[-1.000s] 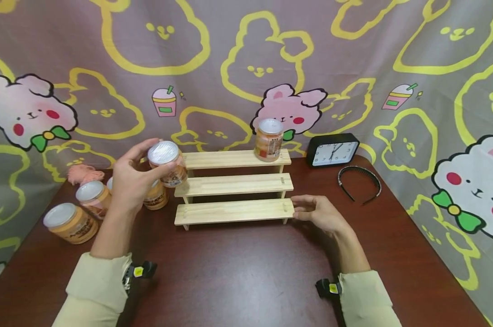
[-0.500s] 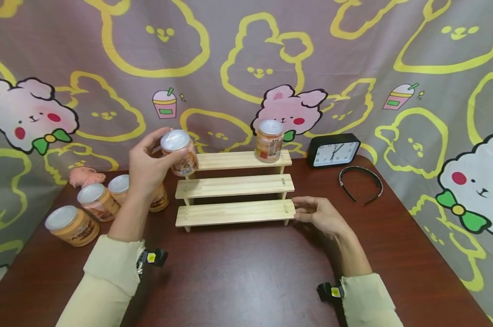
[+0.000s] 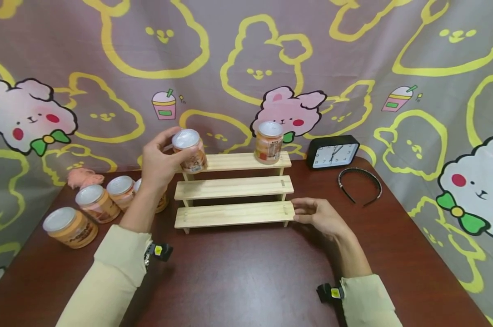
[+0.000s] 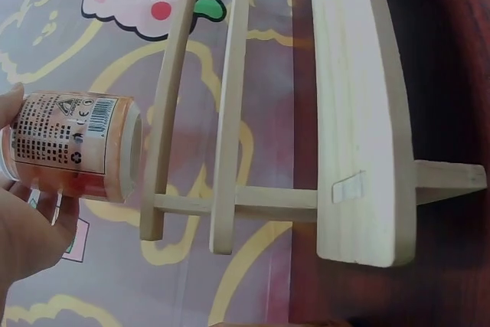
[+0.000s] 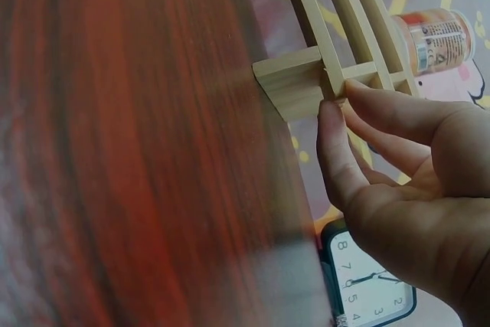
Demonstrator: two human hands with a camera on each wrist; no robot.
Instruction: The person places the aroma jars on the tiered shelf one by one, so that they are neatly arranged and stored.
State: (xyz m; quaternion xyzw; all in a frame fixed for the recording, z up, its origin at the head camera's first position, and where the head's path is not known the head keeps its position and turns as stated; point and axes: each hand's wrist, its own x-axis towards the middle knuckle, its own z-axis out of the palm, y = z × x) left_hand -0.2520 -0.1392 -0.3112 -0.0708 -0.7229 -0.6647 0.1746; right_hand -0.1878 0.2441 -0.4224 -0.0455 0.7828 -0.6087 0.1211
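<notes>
Left hand (image 3: 158, 165) grip wrapped round drink can (image 3: 190, 151), tilted at top tier's left end of stepped wooden rack (image 3: 234, 187). Risk: can base catches tier lip, tips off. Right hand (image 3: 320, 217) fingers straight, steadying rack's right end; a slip shifts rack, second can (image 3: 268, 141) topples.

Clock (image 5: 367, 281) face shows numerals 8, 9, 5, 4, 2 (can (image 4: 73, 147) print seems unreadable).

A black rectangular alarm clock (image 3: 332, 151) stands at the far right corner of the dark wooden table (image 3: 246, 272), a black toothed headband (image 3: 360, 184) lying just in front. A pink fluffy ball (image 3: 84, 176) sits near the far left edge, below the bunny-print backdrop cloth (image 3: 246, 59).
</notes>
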